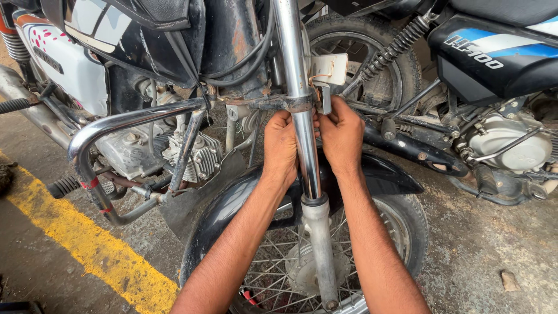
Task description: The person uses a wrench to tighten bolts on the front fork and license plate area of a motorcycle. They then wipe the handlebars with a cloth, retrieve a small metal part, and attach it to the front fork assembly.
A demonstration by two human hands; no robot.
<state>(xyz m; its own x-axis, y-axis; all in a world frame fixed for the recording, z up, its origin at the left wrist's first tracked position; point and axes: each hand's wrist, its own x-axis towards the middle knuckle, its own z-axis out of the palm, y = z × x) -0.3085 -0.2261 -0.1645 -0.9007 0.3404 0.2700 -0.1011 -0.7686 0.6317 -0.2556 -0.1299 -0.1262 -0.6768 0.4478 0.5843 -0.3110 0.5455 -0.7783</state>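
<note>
A chrome front fork tube (293, 64) of a black motorcycle runs down the middle of the view to its grey lower leg (318, 244). My left hand (280, 148) is closed around the tube from the left, just below the rusty lower clamp (285, 103). On the tube's right side, my right hand (342, 135) has its fingers curled against the tube and the clamp's small metal bracket (325, 99). Both forearms reach up from the bottom edge over the black front mudguard (395, 174) and the spoked wheel (279, 273).
A chrome crash bar (125, 122) and the finned engine (195, 154) stand to the left. A second motorcycle with a blue and black tank (494, 52) and its rear wheel (372, 64) is parked at the right. On the concrete floor, a yellow line (87, 244) runs bottom left.
</note>
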